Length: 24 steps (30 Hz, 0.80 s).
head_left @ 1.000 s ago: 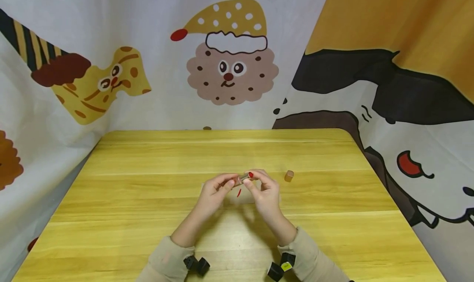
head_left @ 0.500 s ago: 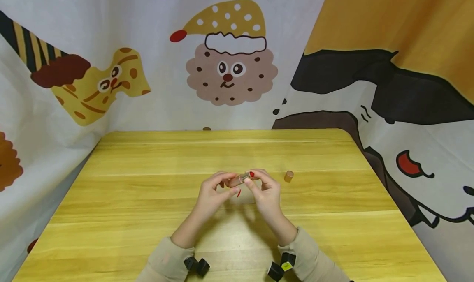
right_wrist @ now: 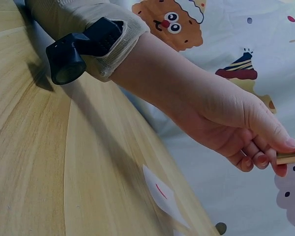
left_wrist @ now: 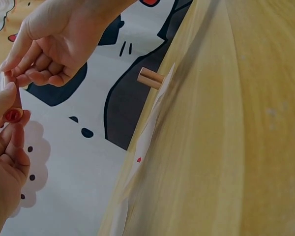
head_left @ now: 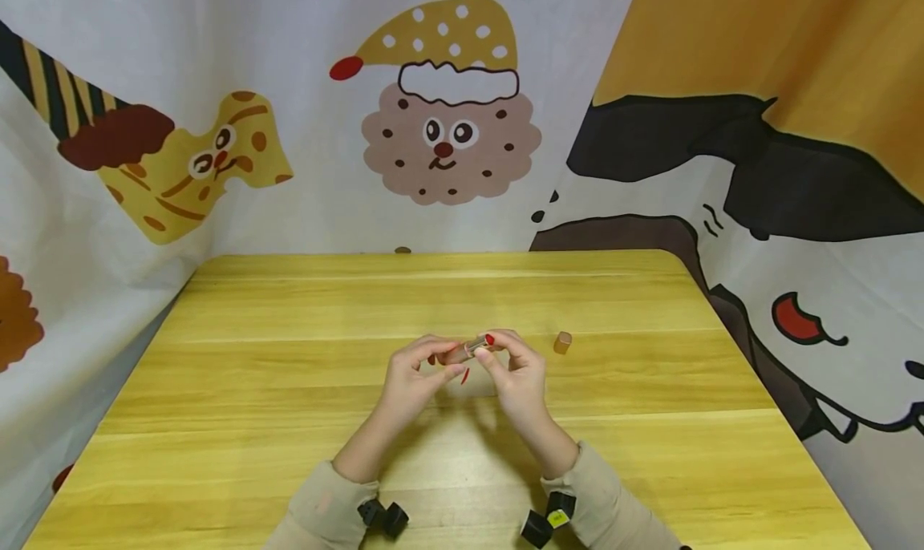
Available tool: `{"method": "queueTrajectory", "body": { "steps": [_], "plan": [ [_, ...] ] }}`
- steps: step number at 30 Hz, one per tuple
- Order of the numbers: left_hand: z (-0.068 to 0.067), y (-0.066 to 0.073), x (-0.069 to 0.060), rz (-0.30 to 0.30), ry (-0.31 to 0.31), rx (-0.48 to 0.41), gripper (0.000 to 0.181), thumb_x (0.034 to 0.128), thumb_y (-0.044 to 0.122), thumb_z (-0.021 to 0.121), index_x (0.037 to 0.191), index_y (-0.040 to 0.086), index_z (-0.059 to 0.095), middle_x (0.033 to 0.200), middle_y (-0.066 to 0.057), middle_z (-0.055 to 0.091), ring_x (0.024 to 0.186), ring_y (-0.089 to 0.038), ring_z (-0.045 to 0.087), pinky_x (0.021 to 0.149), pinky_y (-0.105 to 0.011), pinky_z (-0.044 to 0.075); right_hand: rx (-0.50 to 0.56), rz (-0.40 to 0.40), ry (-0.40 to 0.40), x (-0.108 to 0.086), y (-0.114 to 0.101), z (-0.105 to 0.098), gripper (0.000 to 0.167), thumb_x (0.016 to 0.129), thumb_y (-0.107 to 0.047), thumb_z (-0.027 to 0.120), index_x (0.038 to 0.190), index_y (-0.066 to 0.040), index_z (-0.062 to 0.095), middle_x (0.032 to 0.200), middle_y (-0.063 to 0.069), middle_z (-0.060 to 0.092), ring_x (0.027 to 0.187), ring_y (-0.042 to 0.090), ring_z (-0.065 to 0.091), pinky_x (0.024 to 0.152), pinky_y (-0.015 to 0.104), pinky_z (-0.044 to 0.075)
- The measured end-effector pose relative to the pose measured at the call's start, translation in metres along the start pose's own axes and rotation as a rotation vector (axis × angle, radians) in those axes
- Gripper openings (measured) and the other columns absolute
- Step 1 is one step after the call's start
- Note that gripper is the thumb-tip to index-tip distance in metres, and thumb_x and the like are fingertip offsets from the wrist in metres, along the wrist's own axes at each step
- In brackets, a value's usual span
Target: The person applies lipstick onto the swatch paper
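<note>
Lipstick (head_left: 462,353) is up above the paper (head_left: 485,384), slanted, its red tip toward the right hand (head_left: 521,374). I see the left hand (head_left: 413,375) pinching the base between thumb and fingers; the right's thumb and finger pinch the tube nearer the tip. A short red mark (head_left: 465,376) shows on the paper. Beside the paper, on the person's right, the cap (head_left: 563,342) stands upright on the table (head_left: 274,422). Beyond the paper, past the table's far edge, hangs a cartoon curtain (head_left: 310,213). Beige sleeves (head_left: 609,490) lie on the paper's near side.

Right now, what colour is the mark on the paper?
The mark is red; clearest in right wrist view.
</note>
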<state>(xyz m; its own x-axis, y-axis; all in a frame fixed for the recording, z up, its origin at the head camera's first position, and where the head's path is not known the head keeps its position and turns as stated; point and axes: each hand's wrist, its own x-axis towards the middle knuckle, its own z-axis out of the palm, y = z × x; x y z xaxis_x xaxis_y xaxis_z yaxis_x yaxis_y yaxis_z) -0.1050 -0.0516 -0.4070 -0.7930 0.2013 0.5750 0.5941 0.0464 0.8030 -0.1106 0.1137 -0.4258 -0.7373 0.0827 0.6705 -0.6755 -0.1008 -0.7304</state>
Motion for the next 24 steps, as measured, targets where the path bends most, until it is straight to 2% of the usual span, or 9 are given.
{"method": "queueTrajectory", "body": {
  "steps": [4,6,11,17,21,24],
  "plan": [
    [-0.0004,0.0025,0.0007,0.009,-0.005,0.000,0.023,0.0742,-0.012,0.074,0.096,-0.010,0.069,0.090,-0.016,0.068,0.075,-0.024,0.058,0.068,-0.032,0.046,-0.005,-0.004,-0.002,-0.0002,0.0005,0.0001,0.016,0.083,0.005,0.070,0.093,0.016,0.064,0.091,0.011,0.068,0.085,0.014,0.061,0.080,0.026,0.048],
    [-0.0004,0.0020,0.0008,0.016,-0.008,0.002,0.023,0.0742,-0.012,0.074,0.096,-0.010,0.069,0.090,-0.016,0.068,0.075,-0.025,0.058,0.068,-0.033,0.046,-0.006,-0.007,-0.002,-0.0002,0.0001,0.0001,0.017,0.083,0.004,0.070,0.093,0.016,0.064,0.091,0.012,0.068,0.085,0.015,0.061,0.080,0.026,0.048],
    [-0.0007,0.0025,0.0012,0.010,-0.024,0.013,0.023,0.0756,-0.011,0.074,0.098,-0.009,0.069,0.090,-0.015,0.069,0.075,-0.025,0.058,0.067,-0.046,0.046,0.003,-0.014,-0.002,0.0002,-0.0006,0.0008,0.018,0.084,0.002,0.070,0.093,0.016,0.064,0.091,0.011,0.068,0.085,0.014,0.061,0.080,0.026,0.048],
    [-0.0015,0.0039,0.0008,0.016,-0.053,0.053,0.022,0.0777,-0.009,0.072,0.099,-0.008,0.069,0.091,-0.014,0.069,0.077,-0.018,0.058,0.068,-0.035,0.048,0.018,-0.029,-0.004,0.0005,-0.0011,0.0011,0.021,0.085,-0.002,0.071,0.094,0.016,0.064,0.091,0.008,0.068,0.084,0.015,0.061,0.079,0.026,0.048],
    [-0.0020,0.0044,0.0003,0.010,-0.067,0.051,0.022,0.0789,-0.010,0.071,0.100,-0.009,0.069,0.092,-0.015,0.069,0.078,-0.015,0.057,0.068,-0.038,0.049,0.020,-0.026,-0.005,0.0001,-0.0017,0.0011,0.021,0.085,-0.001,0.071,0.094,0.016,0.064,0.093,0.007,0.068,0.085,0.014,0.061,0.079,0.025,0.048],
    [-0.0020,0.0046,0.0001,0.006,-0.079,0.047,0.022,0.0798,-0.010,0.070,0.101,-0.009,0.069,0.093,-0.015,0.069,0.078,-0.015,0.057,0.067,-0.036,0.048,0.019,-0.023,-0.005,-0.0004,-0.0021,0.0011,0.020,0.084,0.000,0.071,0.094,0.016,0.064,0.093,0.007,0.068,0.084,0.014,0.061,0.078,0.025,0.049]
  ]
}}
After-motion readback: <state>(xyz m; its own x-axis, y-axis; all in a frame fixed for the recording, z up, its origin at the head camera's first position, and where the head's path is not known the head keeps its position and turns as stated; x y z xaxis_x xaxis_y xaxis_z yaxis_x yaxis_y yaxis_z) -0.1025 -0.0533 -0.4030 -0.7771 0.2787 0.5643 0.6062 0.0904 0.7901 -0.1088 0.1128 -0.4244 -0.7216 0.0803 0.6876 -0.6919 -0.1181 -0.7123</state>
